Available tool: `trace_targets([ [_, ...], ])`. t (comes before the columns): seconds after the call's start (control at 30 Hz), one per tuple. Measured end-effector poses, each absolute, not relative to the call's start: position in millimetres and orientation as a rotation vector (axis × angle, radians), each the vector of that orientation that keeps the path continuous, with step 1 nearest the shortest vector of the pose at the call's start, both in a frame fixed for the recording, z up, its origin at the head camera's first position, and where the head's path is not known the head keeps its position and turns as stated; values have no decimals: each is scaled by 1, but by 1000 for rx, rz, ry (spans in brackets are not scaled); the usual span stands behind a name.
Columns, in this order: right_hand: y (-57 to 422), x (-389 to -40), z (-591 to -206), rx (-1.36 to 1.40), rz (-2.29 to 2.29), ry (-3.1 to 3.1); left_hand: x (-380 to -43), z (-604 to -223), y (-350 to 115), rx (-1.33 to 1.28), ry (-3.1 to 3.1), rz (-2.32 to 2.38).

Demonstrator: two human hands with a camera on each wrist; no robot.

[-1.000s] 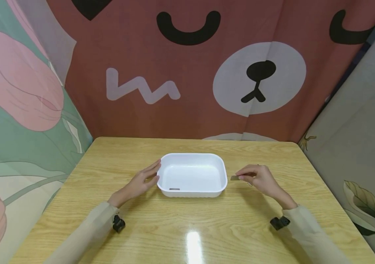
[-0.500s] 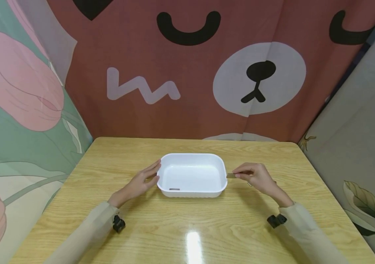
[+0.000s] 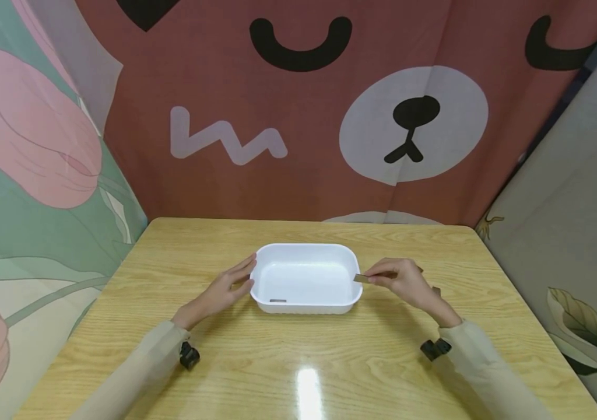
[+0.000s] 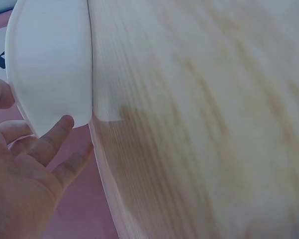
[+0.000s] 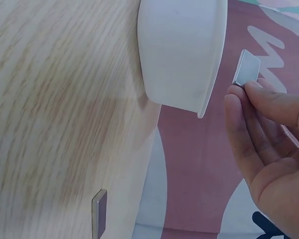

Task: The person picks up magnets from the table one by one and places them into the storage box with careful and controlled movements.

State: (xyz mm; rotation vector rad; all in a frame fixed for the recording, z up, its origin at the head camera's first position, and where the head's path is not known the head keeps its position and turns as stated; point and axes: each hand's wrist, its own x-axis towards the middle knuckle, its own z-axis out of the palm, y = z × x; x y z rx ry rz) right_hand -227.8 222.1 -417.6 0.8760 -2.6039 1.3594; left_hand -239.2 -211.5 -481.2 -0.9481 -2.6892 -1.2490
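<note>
A white rectangular tray (image 3: 306,305) stands on the table. My left hand (image 3: 220,294) rests against its left end, fingers extended and touching the outer wall; the left wrist view shows the fingertips (image 4: 67,121) on the white side. My right hand (image 3: 403,283) pinches a small, flat, silvery rectangular metal block (image 5: 247,67) between thumb and fingers. In the head view that block overlaps the tray's right rim, and the right wrist view shows it raised above rim level. A small grey strip (image 3: 277,301) shows inside the tray's front left.
Another small metal block (image 5: 99,214) lies on the wooden table (image 3: 256,361) right of the tray. Near my right wrist, small dark pieces (image 3: 436,290) are partly hidden by the hand. A patterned curtain (image 3: 214,192) hangs behind the table's back edge.
My right hand has moved left with the metal block, from beside the tray to its right rim. Pieces behind that hand have come into view. My left hand has stayed put.
</note>
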Motion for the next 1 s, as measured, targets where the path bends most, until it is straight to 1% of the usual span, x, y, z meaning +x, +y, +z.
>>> trace_targets([
  [0.1,225,-235,-426,854,1350,-2623,-239,-480,-211,-946,-2692,-1258],
  [0.3,223,-240,-426,862,1296,-2640,-238,-479,-211,-949,-2690,-1268],
  [1.0,208,-245,-422,1106,1190,-2563,-238,-480,-211,-940,-2696,-1273],
])
